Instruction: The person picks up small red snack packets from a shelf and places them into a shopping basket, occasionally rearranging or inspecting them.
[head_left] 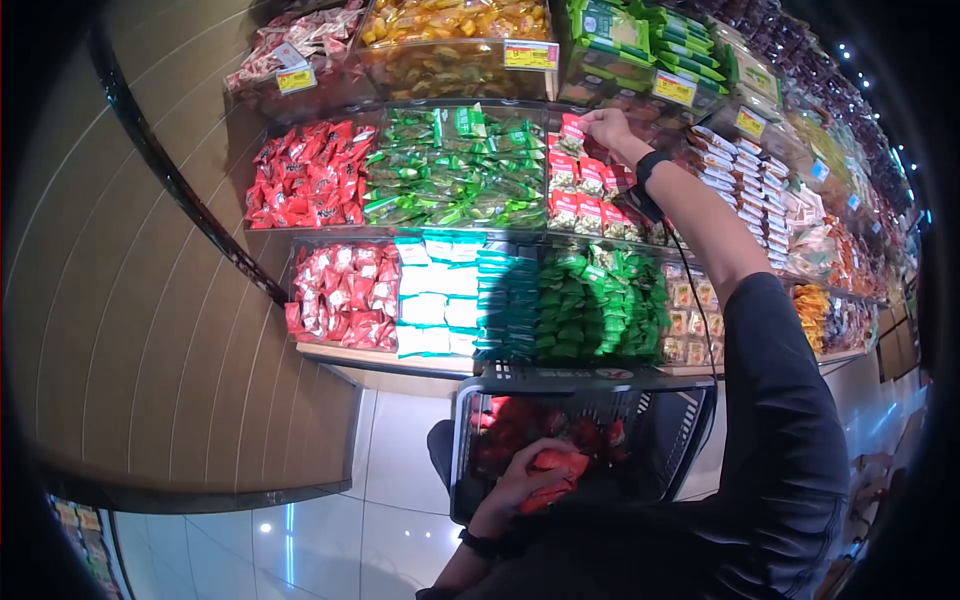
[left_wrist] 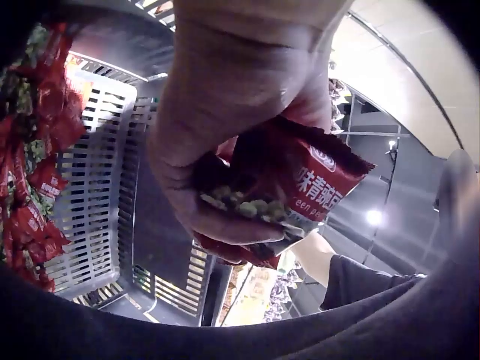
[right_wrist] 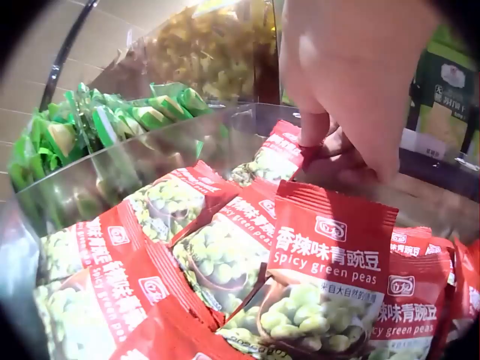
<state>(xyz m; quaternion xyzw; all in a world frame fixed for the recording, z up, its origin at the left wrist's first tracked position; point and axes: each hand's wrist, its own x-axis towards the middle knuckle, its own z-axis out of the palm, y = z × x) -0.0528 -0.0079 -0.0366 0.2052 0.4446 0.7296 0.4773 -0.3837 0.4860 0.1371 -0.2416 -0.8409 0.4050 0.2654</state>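
My left hand (head_left: 514,484) grips red packets of green peas (left_wrist: 311,180) above the grey shopping basket (head_left: 590,381). In the left wrist view the fingers curl round the packets, and green peas show in a packet's lower part. Up at the shelf, my right hand (head_left: 612,133) reaches into a clear bin of red spicy green pea packets (right_wrist: 322,270). Its thumb and fingers pinch the top edge of one packet (right_wrist: 274,156) at the back of the bin, beside the clear divider (right_wrist: 90,165). More red packets (left_wrist: 37,187) lie inside the basket.
Green snack packets (head_left: 450,170) fill the bin left of the peas, with red ones (head_left: 310,175) further left. Blue-white packets (head_left: 435,290) and green packets (head_left: 600,305) line the lower row. Price tags (head_left: 531,55) hang along the upper bins. A curved wooden panel (head_left: 150,300) stands at left.
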